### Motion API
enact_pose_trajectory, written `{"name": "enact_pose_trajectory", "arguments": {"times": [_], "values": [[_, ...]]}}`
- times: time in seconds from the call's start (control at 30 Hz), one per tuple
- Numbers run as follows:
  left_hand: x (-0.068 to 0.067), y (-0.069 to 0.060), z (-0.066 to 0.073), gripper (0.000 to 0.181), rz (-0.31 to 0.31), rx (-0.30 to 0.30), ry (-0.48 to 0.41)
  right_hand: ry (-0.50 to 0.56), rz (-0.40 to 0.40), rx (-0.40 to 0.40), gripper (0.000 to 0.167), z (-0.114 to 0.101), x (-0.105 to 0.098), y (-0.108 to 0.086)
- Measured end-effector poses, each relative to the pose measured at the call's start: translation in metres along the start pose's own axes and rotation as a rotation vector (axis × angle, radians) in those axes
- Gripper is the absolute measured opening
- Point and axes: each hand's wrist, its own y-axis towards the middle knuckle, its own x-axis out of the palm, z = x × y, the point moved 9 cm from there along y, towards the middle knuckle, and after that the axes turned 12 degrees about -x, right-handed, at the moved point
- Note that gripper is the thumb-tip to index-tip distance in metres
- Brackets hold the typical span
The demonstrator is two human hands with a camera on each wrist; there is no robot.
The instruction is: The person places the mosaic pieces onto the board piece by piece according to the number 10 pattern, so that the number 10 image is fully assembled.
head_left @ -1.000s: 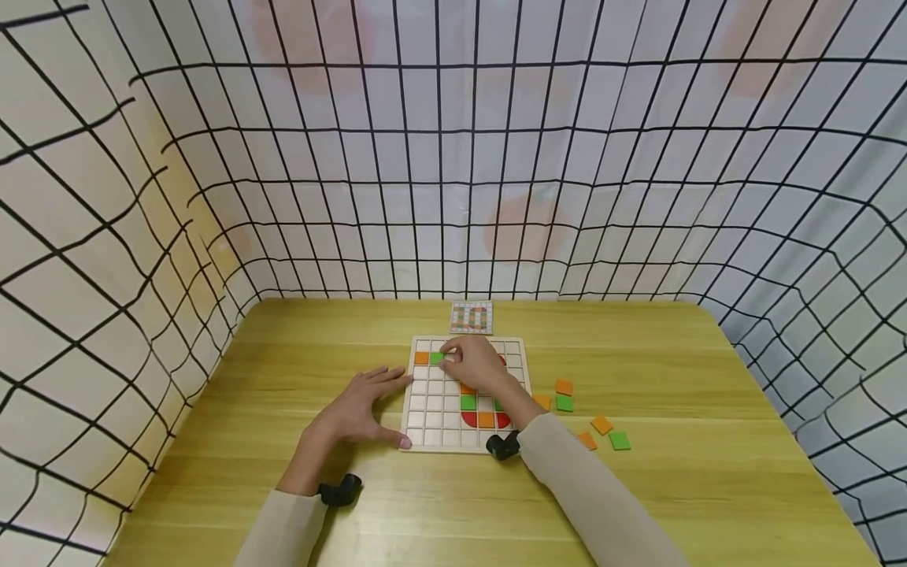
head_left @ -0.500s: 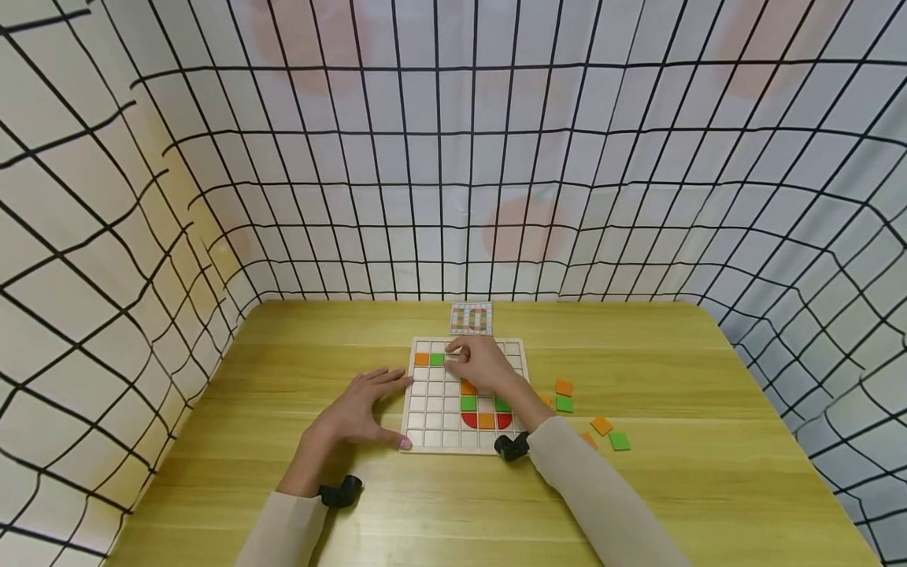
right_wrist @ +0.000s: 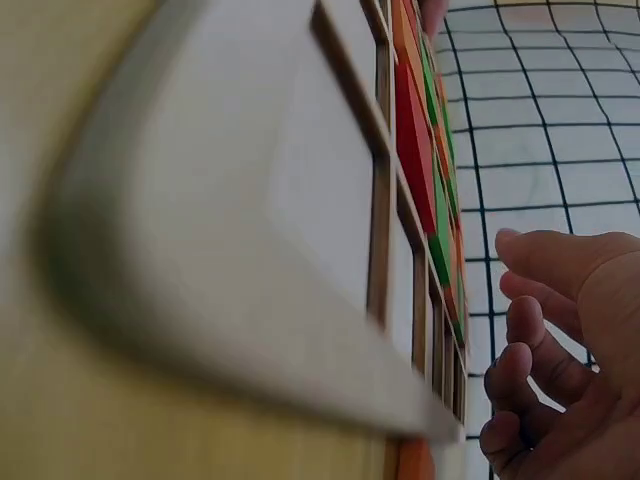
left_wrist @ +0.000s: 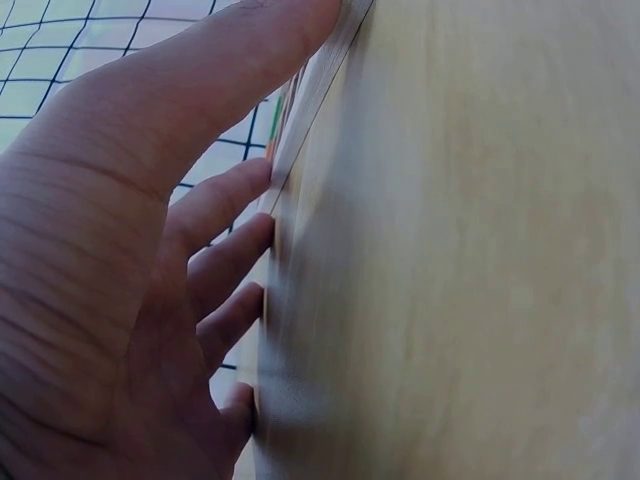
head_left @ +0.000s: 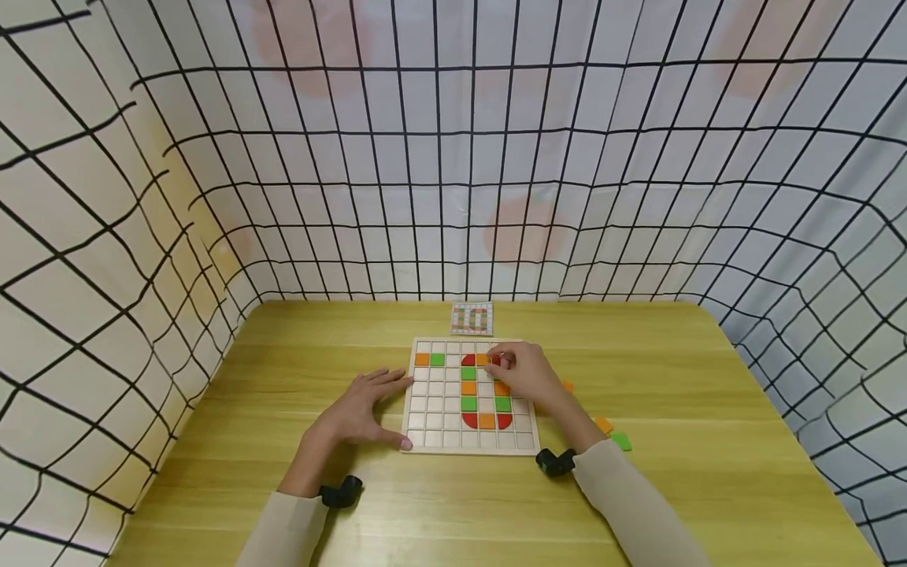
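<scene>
"How far along am I?"
"Well on, I'd judge. Your grid board [head_left: 435, 404] lies flat on the counter [head_left: 319, 339], bearing a loop of tiles [head_left: 469, 388], plus an orange square [head_left: 421, 360] beside a green square [head_left: 437, 360], upper left."
"And what's left?"
"Loose orange tiles [head_left: 603, 425] and a green tile [head_left: 620, 442] lie off the board, to its right; more may be hidden. The pattern card [head_left: 472, 319] is too small to count against."
"My hands?"
"Left grip [head_left: 360, 407]: spread wide, touching the board's left edge. Right grip [head_left: 526, 370]: narrow, over the loop's top right, partly hiding it; I can't tell whether it holds a tile."
</scene>
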Motion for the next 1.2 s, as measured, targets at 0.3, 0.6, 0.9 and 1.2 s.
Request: {"name": "enact_pose_trajectory", "arguments": {"times": [0.3, 0.6, 0.9, 1.2], "values": [[-0.002, 0.0, 0.001, 0.11, 0.006, 0.008, 0.004, -0.048, 0.015, 0.059, 0.028, 0.022, -0.045, -0.037], [-0.003, 0.0, 0.0, 0.11, 0.013, 0.008, 0.007, -0.142, -0.001, 0.029, 0.026, 0.047, -0.072, -0.067], [-0.002, 0.0, 0.0, 0.11, 0.017, 0.012, 0.002, -0.178, -0.036, 0.041, 0.022, 0.064, -0.084, -0.083], [-0.001, 0.0, 0.001, 0.11, 0.011, 0.015, 0.005, -0.152, -0.035, 0.046, 0.027, 0.074, -0.094, -0.092]]}}
